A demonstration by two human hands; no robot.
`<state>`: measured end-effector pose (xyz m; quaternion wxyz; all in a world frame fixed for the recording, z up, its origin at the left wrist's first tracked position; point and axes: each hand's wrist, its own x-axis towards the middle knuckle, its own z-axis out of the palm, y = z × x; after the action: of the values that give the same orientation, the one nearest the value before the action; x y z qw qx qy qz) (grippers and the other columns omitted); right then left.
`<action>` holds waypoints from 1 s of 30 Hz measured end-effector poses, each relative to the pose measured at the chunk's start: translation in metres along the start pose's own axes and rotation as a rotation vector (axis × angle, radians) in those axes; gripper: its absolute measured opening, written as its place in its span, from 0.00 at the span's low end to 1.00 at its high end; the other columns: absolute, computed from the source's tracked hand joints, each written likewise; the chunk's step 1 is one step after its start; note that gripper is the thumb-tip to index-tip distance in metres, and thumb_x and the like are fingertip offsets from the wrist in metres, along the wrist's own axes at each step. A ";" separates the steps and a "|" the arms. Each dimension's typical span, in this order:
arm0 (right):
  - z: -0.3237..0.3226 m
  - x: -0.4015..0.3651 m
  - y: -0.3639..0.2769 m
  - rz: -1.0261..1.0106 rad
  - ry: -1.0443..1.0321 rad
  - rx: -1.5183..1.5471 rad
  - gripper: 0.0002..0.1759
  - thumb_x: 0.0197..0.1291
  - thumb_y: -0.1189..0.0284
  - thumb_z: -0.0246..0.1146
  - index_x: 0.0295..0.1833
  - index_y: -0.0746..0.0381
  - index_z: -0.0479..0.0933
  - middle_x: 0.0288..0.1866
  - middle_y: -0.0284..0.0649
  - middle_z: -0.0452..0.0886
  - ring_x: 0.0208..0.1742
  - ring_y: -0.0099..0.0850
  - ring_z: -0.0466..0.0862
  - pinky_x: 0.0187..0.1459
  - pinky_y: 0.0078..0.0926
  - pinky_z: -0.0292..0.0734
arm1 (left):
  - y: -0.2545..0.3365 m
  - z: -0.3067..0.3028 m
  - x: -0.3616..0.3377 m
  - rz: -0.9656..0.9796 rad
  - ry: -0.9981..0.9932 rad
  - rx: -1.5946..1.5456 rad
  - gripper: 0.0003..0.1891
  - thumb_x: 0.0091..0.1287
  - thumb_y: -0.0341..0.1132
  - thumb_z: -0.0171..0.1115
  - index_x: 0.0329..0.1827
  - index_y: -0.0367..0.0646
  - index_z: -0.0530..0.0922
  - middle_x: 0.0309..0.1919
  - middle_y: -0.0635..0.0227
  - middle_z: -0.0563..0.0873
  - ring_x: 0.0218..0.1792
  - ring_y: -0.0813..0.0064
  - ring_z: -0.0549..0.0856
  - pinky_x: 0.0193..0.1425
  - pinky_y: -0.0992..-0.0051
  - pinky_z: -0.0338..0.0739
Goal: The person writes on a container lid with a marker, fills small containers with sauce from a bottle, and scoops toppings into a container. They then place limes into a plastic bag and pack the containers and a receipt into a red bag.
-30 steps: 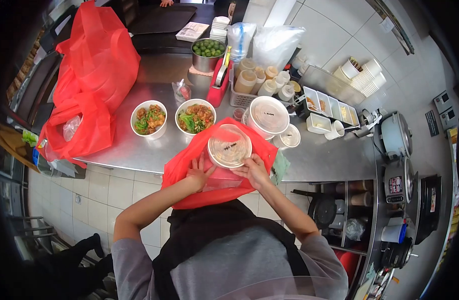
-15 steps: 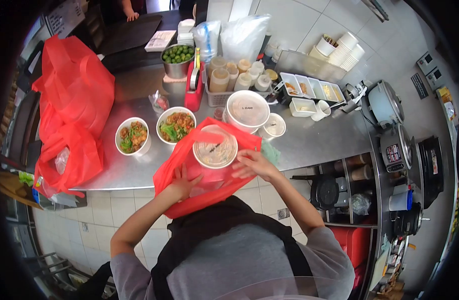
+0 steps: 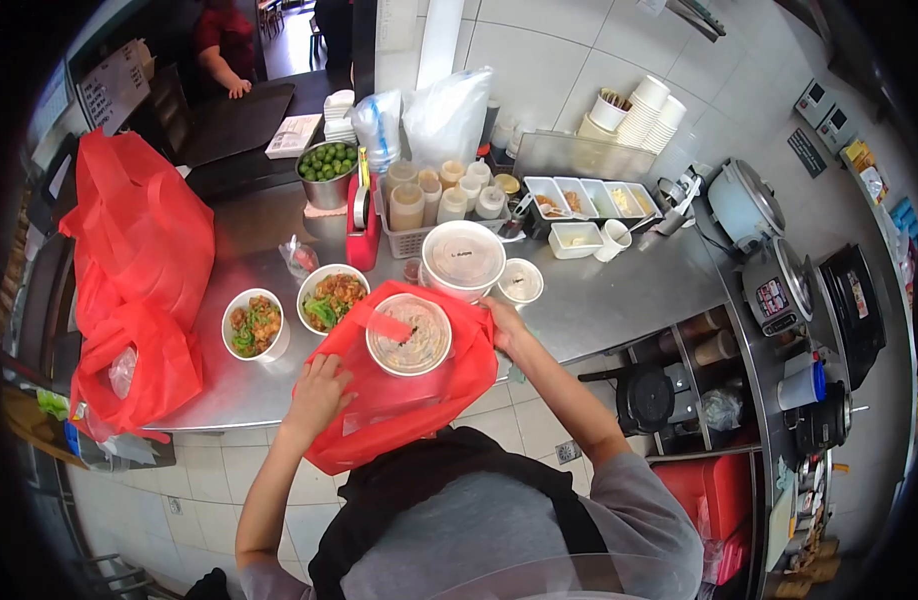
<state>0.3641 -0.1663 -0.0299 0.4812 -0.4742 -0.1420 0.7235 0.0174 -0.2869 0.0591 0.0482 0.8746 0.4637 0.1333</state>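
A red fabric carrier bag [image 3: 459, 385] gapes at the counter's front edge, holding a round white tub [image 3: 409, 338] with a clear lid. A loose red strip of the bag lies across that lid. On the bag's left rim rests my left hand [image 3: 322, 393], fingers apart. My right hand [image 3: 504, 322] pinches the rim on the opposite side, its fingertips partly hidden. Just behind the bag stands a larger lidded tub [image 3: 463, 256], with a small lidded cup [image 3: 520, 282] to its right. Two open bowls of food, a left one [image 3: 256, 325] and a nearer one [image 3: 332, 298], sit left of the bag.
Full red bags [image 3: 144, 235] occupy the counter's left end. Behind the bowls are a red tape dispenser [image 3: 362, 222], a pot of green limes [image 3: 327, 175] and a basket of sauce bottles [image 3: 444, 205]. Topping trays [image 3: 591, 198] stand farther right. Across the counter is another person's hand [image 3: 240, 88].
My left hand has moved from inside the bag to its left rim. My right hand has gone from hovering by the tub to holding the right rim. The view has shifted.
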 end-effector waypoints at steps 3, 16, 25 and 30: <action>-0.003 0.005 -0.001 -0.024 -0.005 0.035 0.13 0.59 0.74 0.52 0.49 0.67 0.70 0.48 0.51 0.77 0.48 0.41 0.81 0.53 0.42 0.77 | 0.009 0.002 -0.003 0.001 0.058 0.048 0.14 0.47 0.37 0.69 0.37 0.45 0.80 0.46 0.62 0.73 0.51 0.63 0.71 0.51 0.63 0.66; 0.000 0.020 -0.008 -0.019 0.080 0.018 0.13 0.49 0.76 0.56 0.42 0.66 0.69 0.36 0.47 0.76 0.37 0.39 0.80 0.43 0.39 0.82 | 0.018 0.004 -0.006 -0.005 0.074 0.004 0.14 0.49 0.38 0.68 0.39 0.45 0.80 0.54 0.59 0.71 0.57 0.59 0.68 0.55 0.61 0.65; 0.015 -0.009 -0.012 -0.051 0.121 -0.047 0.10 0.51 0.79 0.56 0.41 0.67 0.71 0.34 0.47 0.76 0.34 0.39 0.81 0.40 0.38 0.83 | 0.025 -0.021 -0.018 -0.051 0.101 -0.093 0.15 0.49 0.36 0.69 0.41 0.44 0.80 0.58 0.56 0.68 0.60 0.54 0.66 0.59 0.57 0.63; 0.001 0.015 -0.014 0.027 0.136 -0.051 0.12 0.49 0.81 0.55 0.42 0.69 0.70 0.34 0.49 0.75 0.33 0.39 0.81 0.39 0.40 0.84 | 0.025 -0.017 -0.012 -0.029 0.117 -0.104 0.16 0.49 0.36 0.69 0.41 0.45 0.80 0.60 0.55 0.67 0.61 0.53 0.65 0.60 0.57 0.63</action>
<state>0.3702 -0.1470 -0.0285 0.4676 -0.5363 -0.1209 0.6922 0.0261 -0.3115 0.0783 0.0685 0.8548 0.4707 0.2074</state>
